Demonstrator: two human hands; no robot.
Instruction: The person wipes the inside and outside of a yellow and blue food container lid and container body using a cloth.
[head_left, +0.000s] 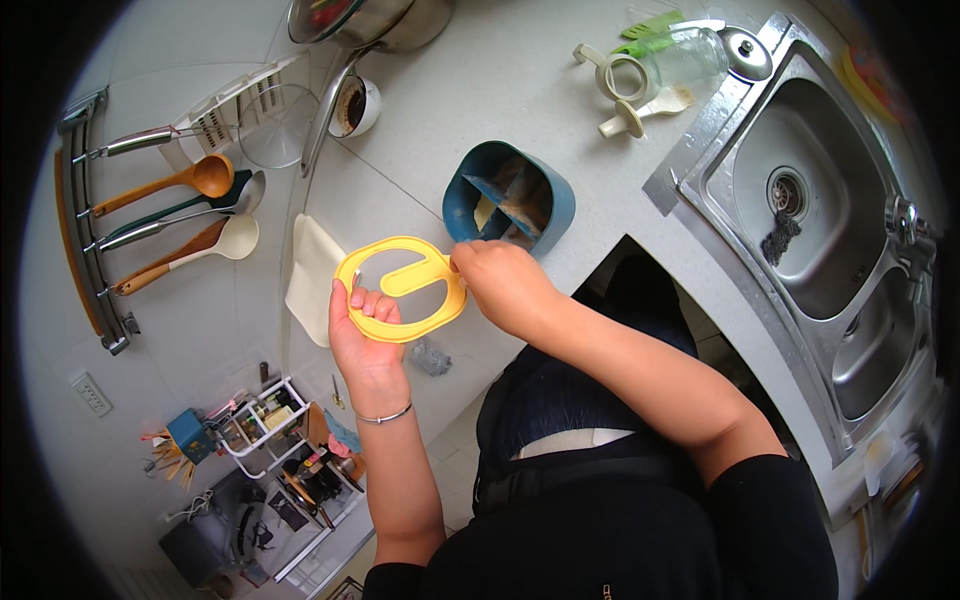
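Note:
My left hand (369, 324) grips the lower left of a yellow plastic oval frame (412, 277), its fingers curled through the opening. A rounded tongue runs inward from the frame's right side. At that right edge my right hand (501, 283) has its fingertips closed on the rim; what lies under the fingers is hidden. Just beyond my right hand stands a dark blue plastic utensil holder (559, 206) on the counter. Its inside is split by crossed dividers with brownish and whitish stains.
Beside the wall leans a cream board (319, 277). A steel pan (420, 22) and a small cup with dark residue (367, 112) stand farther back. A glass jar (686, 56) lies near the steel sink (825, 262). Utensils hang from a wall rail (82, 225); a crumpled plastic bag (431, 358) lies below the frame.

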